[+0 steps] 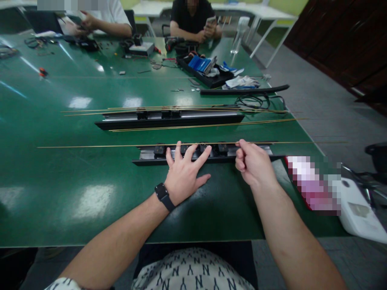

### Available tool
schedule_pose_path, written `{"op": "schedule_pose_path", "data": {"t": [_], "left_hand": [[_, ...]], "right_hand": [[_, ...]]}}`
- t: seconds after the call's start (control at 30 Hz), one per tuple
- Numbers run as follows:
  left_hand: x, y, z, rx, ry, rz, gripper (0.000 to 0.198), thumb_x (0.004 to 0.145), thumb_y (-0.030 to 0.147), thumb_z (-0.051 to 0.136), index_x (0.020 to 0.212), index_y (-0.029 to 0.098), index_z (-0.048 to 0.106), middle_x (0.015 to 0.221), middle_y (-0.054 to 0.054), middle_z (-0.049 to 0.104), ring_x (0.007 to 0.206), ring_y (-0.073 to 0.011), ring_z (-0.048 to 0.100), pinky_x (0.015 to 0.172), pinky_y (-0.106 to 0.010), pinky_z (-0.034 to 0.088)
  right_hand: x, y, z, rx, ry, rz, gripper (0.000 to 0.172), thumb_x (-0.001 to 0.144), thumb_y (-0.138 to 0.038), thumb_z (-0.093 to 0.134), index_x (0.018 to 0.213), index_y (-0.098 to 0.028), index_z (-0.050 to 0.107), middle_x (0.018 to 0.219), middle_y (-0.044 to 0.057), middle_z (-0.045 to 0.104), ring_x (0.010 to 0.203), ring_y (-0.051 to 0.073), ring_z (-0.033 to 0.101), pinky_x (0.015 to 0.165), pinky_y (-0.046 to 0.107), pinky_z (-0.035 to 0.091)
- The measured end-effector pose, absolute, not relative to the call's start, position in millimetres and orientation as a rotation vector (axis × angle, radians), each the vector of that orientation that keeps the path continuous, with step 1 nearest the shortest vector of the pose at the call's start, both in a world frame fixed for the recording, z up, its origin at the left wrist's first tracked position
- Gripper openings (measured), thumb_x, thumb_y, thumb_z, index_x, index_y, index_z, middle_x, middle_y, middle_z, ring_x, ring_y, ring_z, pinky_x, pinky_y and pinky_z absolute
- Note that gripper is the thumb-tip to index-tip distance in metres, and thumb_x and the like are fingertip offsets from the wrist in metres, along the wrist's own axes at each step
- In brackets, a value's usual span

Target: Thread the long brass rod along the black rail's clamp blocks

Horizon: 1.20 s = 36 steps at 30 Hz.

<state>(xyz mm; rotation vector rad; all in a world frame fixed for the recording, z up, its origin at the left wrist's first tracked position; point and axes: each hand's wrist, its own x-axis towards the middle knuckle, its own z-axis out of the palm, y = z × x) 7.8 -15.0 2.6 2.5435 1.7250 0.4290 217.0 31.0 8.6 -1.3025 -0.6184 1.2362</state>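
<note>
A dark metal channel with a silvery inside lies across the table before me, several black blocks seated along it. Over its far edge runs a long thin brass-coloured rod, reaching well past both ends. My left hand, with a black watch on its wrist, rests on the channel with fingers spread over the blocks. Toward the channel's right end, my right hand pinches the rod between thumb and forefinger, its other fingers curled in.
Beyond lies a second channel with more thin rods around it. Farther back are a black tray, gloves, coiled cable and a clear bottle. Two people sit at the far side. A white object stands at right.
</note>
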Motion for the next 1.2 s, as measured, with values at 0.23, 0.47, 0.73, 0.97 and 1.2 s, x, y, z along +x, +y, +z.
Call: {"op": "schedule_pose_path", "data": {"t": [0.23,0.47,0.73,0.97,1.2], "left_hand": [[7.8,-14.6,2.3,2.551,1.726,0.416,0.080,0.088,0.052,0.069,0.158,0.042,0.033,0.159,-0.008,0.041,0.148,-0.0519,0.022,0.113,-0.078,0.017],[6.4,-14.8,3.8,2.560,1.698,0.397,0.077,0.088,0.051,0.070,0.156,0.048,0.034,0.160,-0.007,0.037,0.149,-0.0530,0.020,0.112,-0.079,0.017],[5.5,-15.4,4.6,2.575,1.692,0.389,0.078,0.087,0.051,0.070,0.157,0.047,0.034,0.160,-0.008,0.037,0.149,-0.0528,0.020,0.113,-0.078,0.017],[5.8,-15.1,4.2,2.555,1.689,0.410,0.076,0.088,0.050,0.069,0.156,0.046,0.035,0.159,-0.007,0.039,0.150,-0.0512,0.019,0.114,-0.076,0.016],[5.2,-14.6,2.9,2.539,1.678,0.422,0.072,0.091,0.049,0.066,0.156,0.048,0.036,0.160,-0.006,0.038,0.150,-0.0508,0.018,0.114,-0.076,0.017]], "right_hand": [[216.9,31.3,8.1,-1.298,-0.621,1.234,0.012,0.091,-0.024,0.066,0.083,-0.016,0.061,0.051,-0.005,0.051,0.028,0.006,0.037,0.026,0.017,0.020],[217.2,30.9,7.7,-1.296,-0.624,1.235,0.013,0.089,-0.026,0.068,0.083,-0.017,0.061,0.051,-0.006,0.052,0.028,0.006,0.037,0.026,0.017,0.020],[215.7,30.0,10.7,-1.320,-0.619,1.239,0.017,0.088,-0.029,0.072,0.083,-0.018,0.060,0.051,-0.006,0.052,0.029,0.006,0.037,0.026,0.016,0.022],[215.7,29.9,12.0,-1.318,-0.629,1.237,0.023,0.086,-0.034,0.075,0.084,-0.018,0.059,0.052,-0.006,0.052,0.029,0.006,0.038,0.025,0.016,0.022],[216.8,30.8,8.5,-1.307,-0.630,1.239,0.018,0.088,-0.031,0.072,0.083,-0.018,0.060,0.051,-0.006,0.052,0.028,0.006,0.036,0.025,0.016,0.021]]}}
